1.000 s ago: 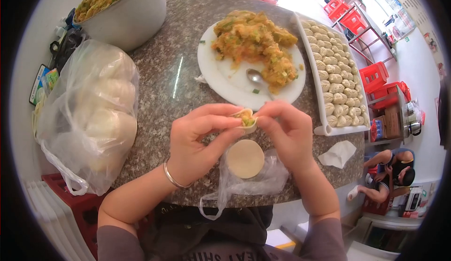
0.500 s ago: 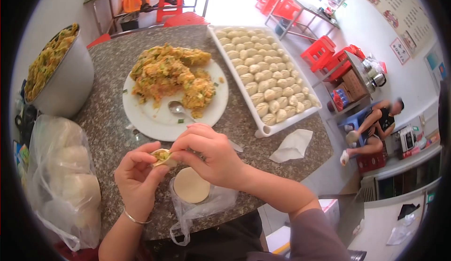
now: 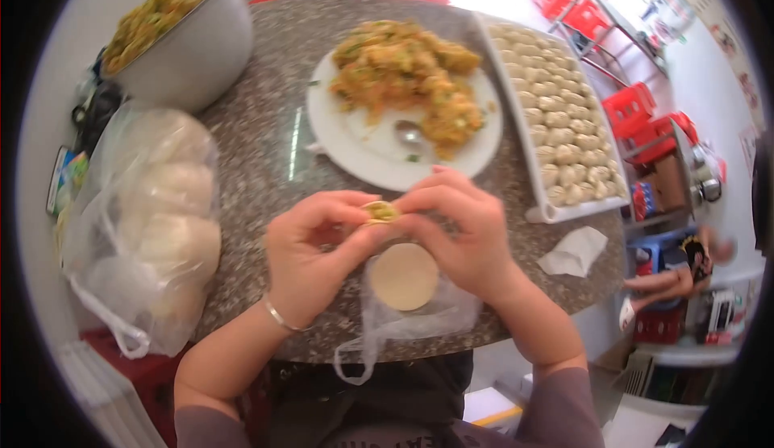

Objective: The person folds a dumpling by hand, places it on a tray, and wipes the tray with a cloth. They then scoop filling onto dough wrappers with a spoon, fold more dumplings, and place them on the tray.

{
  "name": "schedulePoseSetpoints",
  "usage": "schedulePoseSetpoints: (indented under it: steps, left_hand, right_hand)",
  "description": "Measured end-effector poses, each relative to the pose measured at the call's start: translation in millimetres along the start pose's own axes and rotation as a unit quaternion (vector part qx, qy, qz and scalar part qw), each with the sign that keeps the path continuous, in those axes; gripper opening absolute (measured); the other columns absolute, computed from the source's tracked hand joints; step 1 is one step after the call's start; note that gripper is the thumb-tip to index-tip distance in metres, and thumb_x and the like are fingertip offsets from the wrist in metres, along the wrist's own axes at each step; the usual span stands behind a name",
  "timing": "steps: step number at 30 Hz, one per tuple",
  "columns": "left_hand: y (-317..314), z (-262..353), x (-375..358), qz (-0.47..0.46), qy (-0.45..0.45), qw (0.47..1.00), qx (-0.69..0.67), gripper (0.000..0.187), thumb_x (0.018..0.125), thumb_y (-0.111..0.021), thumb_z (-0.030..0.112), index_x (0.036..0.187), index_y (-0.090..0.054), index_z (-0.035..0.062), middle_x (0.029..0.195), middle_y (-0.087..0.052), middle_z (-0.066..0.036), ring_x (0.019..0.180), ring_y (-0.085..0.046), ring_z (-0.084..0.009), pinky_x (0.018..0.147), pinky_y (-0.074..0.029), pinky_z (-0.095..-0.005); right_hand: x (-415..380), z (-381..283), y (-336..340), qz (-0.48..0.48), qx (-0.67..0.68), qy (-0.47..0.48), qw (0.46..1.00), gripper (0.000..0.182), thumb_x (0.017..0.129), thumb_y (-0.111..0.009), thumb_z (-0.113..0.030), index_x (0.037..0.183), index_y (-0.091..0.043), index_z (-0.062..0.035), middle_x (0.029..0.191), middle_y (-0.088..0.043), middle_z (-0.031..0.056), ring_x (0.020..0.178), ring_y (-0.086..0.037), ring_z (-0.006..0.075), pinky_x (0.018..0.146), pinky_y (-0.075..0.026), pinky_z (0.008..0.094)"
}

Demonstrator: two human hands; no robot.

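Note:
A small dumpling with filling showing in its opening is pinched between the fingertips of both hands. My left hand, with a bangle at the wrist, grips its left side. On its right side, the fingers of my right hand press the wrapper edge. Just below lies a round flat dumpling wrapper on a clear plastic bag. Beyond the hands stands a white plate with a heap of orange-green filling and a metal spoon, its handle partly hidden.
A white tray of pleated dumplings stands at the right. White paper lies below it. At left are a metal pot of filling and a bag of dough. A seated person is at far right.
The view has shifted, so the table contents appear further right and higher. Both hands still hold the dumpling, and the right hand has come lower, level with the left.

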State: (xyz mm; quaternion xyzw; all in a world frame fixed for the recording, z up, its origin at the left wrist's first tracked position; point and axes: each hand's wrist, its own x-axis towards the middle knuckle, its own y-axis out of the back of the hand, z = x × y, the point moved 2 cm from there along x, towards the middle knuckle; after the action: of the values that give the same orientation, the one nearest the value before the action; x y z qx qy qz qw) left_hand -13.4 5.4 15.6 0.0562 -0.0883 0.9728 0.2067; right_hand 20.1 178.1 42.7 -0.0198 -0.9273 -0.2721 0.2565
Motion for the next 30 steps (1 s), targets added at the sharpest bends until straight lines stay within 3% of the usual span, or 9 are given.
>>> schedulePoseSetpoints:
  steps: [2,4,9,14,18,22,24,28,30]
  left_hand:
    - [-2,-1,1,-0.009,0.005,1.0,-0.002,0.012,0.081,-0.067,-0.004,0.093,-0.064,-0.0025,0.109,-0.062,-0.014,0.096,-0.062,-0.0167,0.081,-0.053,-0.0264]
    - [-6,-3,2,-0.024,-0.011,0.994,-0.103,0.014,0.082,-0.066,-0.005,0.096,-0.064,-0.0031,0.111,-0.061,-0.014,0.097,-0.063,-0.0173,0.082,-0.055,-0.0272]
    - [-4,-2,-1,-0.075,-0.041,0.996,-0.03,0.015,0.081,-0.066,-0.007,0.095,-0.065,-0.0018,0.113,-0.059,-0.018,0.1,-0.061,-0.02,0.086,-0.052,-0.0301]
    - [0,-2,-2,-0.021,0.036,0.999,-0.025,0.013,0.08,-0.067,-0.006,0.093,-0.064,-0.0037,0.112,-0.061,-0.016,0.095,-0.063,-0.0166,0.08,-0.055,-0.0274]
    - [-5,0,1,-0.026,0.03,0.998,-0.053,0.012,0.08,-0.067,-0.006,0.091,-0.063,-0.0037,0.109,-0.062,-0.016,0.096,-0.063,-0.0168,0.081,-0.054,-0.0273]
    - [-4,-3,2,-0.024,0.04,0.994,-0.095,0.015,0.08,-0.065,-0.009,0.095,-0.063,-0.005,0.107,-0.062,-0.016,0.099,-0.062,-0.0182,0.085,-0.053,-0.0286]
    - [-3,-4,0,-0.061,-0.008,0.997,-0.039,0.016,0.081,-0.064,-0.009,0.096,-0.063,-0.0055,0.108,-0.062,-0.016,0.098,-0.062,-0.018,0.085,-0.053,-0.029]
    - [-6,-2,0,-0.06,-0.035,0.997,-0.032,0.013,0.081,-0.064,-0.008,0.094,-0.064,-0.0057,0.105,-0.063,-0.015,0.097,-0.062,-0.018,0.082,-0.054,-0.0284]
    - [-6,-1,0,-0.043,0.031,0.997,-0.05,0.015,0.082,-0.065,-0.007,0.096,-0.063,-0.0047,0.104,-0.063,-0.015,0.095,-0.063,-0.0184,0.079,-0.055,-0.0276]
  right_hand:
    - [0,1,3,0.022,-0.014,-0.037,0.999,0.007,0.076,-0.068,-0.004,0.082,-0.065,-0.0024,0.082,-0.062,0.0096,0.076,-0.06,0.0237,0.07,-0.047,0.0324]
    - [2,4,8,-0.002,0.042,-0.074,0.996,0.006,0.077,-0.068,-0.003,0.082,-0.064,-0.0017,0.081,-0.062,0.0094,0.075,-0.06,0.0222,0.07,-0.047,0.0313]
    - [5,5,10,-0.03,0.127,-0.122,0.984,0.005,0.078,-0.066,0.0,0.081,-0.063,-0.0001,0.077,-0.063,0.0086,0.073,-0.061,0.0186,0.069,-0.047,0.0299]
    - [1,4,6,-0.023,-0.004,-0.03,0.999,0.011,0.075,-0.07,-0.004,0.083,-0.063,-0.0015,0.081,-0.062,0.0093,0.076,-0.059,0.0231,0.069,-0.046,0.0322]
    - [-1,3,2,0.007,-0.022,0.006,1.0,0.008,0.076,-0.069,-0.006,0.08,-0.063,-0.0034,0.079,-0.061,0.0083,0.078,-0.058,0.025,0.07,-0.045,0.0351]
    - [0,7,10,0.011,0.038,-0.066,0.997,0.008,0.079,-0.067,-0.009,0.08,-0.062,-0.003,0.079,-0.06,0.0083,0.075,-0.058,0.0262,0.07,-0.045,0.0348]
    - [2,6,12,-0.057,0.115,-0.153,0.98,0.007,0.079,-0.066,-0.007,0.081,-0.061,-0.0027,0.078,-0.06,0.009,0.074,-0.058,0.0265,0.07,-0.045,0.0343]
    - [0,4,9,-0.053,0.086,-0.102,0.99,0.008,0.079,-0.067,-0.008,0.081,-0.06,-0.0026,0.079,-0.06,0.0091,0.074,-0.058,0.0265,0.068,-0.046,0.034]
    - [-2,4,4,-0.009,0.015,-0.043,0.999,0.009,0.078,-0.068,-0.007,0.081,-0.061,-0.0024,0.079,-0.059,0.0091,0.073,-0.058,0.026,0.066,-0.046,0.0341]
